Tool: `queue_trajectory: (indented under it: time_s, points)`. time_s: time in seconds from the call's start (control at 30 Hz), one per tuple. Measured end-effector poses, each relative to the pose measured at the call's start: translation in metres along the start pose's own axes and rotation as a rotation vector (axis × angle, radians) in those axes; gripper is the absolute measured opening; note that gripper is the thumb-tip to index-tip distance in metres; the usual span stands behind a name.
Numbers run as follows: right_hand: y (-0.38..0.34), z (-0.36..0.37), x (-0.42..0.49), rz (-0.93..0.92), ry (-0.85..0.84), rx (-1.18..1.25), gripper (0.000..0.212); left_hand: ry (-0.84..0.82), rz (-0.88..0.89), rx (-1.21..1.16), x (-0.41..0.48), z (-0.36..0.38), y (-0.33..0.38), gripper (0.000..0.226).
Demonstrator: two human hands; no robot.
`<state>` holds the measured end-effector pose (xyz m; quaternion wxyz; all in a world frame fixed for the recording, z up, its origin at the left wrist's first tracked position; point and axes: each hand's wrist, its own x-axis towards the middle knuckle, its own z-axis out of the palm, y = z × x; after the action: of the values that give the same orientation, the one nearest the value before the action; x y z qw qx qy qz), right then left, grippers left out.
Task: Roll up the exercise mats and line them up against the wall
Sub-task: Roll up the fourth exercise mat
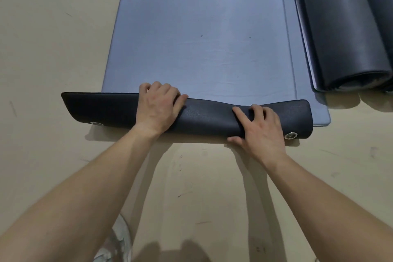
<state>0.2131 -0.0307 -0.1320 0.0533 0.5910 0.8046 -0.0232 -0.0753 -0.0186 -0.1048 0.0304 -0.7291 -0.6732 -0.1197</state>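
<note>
Head view, looking down. Floor (53, 49): pale, scuffed, with dark marks; it fills the left and the bottom of the frame.

Mat (202, 27): blue-grey, flat on the floor, running away from the person. Far end cut off by the top edge. Its near end is turned over onto itself, dark textured underside up, making a low fold (208, 117) that sits skewed and overhangs the flat part on the left. Cannot tell whether it is one turn or more. The fold dips between the two hands.

Lower mat (314, 108): only a strip shows along the right side and at the near right corner; the rest lies hidden under the top one.

Rolled mats (344, 38): dark, upper right, lying on the floor just beside the flat ones. One roll is plain; a second is clipped by the right edge. How many in all cannot be told.

Left hand (158, 106): on the fold left of centre, fingers curled over its far edge, tips hidden, gripping it.

Right hand (260, 127): on the fold near its right end, fingers spread and bent, tips dug into the dark surface, thumb down along the near edge, clamped on it.

Shoe (119, 240): light-coloured, bottom edge, partly hidden behind the left forearm.

Eyelets: metal, one by the right hand (291, 135), one at the left corner (93, 123), half hidden.
</note>
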Motion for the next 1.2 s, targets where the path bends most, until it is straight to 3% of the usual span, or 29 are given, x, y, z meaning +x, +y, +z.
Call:
queue_trajectory:
  time_s: [0.07, 0.17, 0.3, 0.4, 0.67, 0.87, 1.03, 1.07, 1.17, 1.2]
  points:
    - [-0.002, -0.005, 0.002, -0.014, -0.049, -0.035, 0.085, -0.016, 0.068, 0.097, -0.024, -0.009, -0.005, 0.047]
    - [-0.002, -0.012, 0.004, -0.013, -0.121, -0.058, 0.083, -0.171, 0.145, 0.233, -0.063, -0.008, -0.021, 0.069]
    - [-0.001, -0.015, 0.008, -0.050, -0.164, -0.095, 0.080, -0.273, 0.017, 0.260, -0.069, 0.009, -0.034, 0.083]
    - [0.002, -0.009, 0.008, -0.052, -0.162, -0.075, 0.081, -0.376, -0.048, 0.254, -0.062, 0.017, -0.034, 0.107]
    - [0.014, -0.016, 0.021, -0.132, -0.158, -0.012, 0.088, -0.259, 0.017, 0.094, -0.051, 0.010, -0.046, 0.079]
    - [0.030, -0.060, 0.033, -0.099, -0.363, 0.068, 0.073, -0.540, -0.010, 0.203, -0.034, -0.033, -0.034, 0.092]
    - [0.043, -0.075, 0.033, -0.004, -0.547, 0.187, 0.073, -0.687, -0.017, 0.096, -0.013, -0.033, -0.026, 0.086]
    - [0.041, -0.071, 0.029, -0.002, -0.490, 0.182, 0.072, -0.711, -0.011, 0.079, -0.009, -0.031, -0.026, 0.085]
    - [0.022, -0.042, 0.004, -0.062, 0.039, 0.134, 0.064, -0.778, -0.041, 0.017, 0.012, -0.024, -0.028, 0.088]
    - [0.012, -0.033, -0.007, -0.084, 0.146, 0.098, 0.066, -0.805, -0.061, -0.001, 0.018, -0.022, -0.029, 0.088]
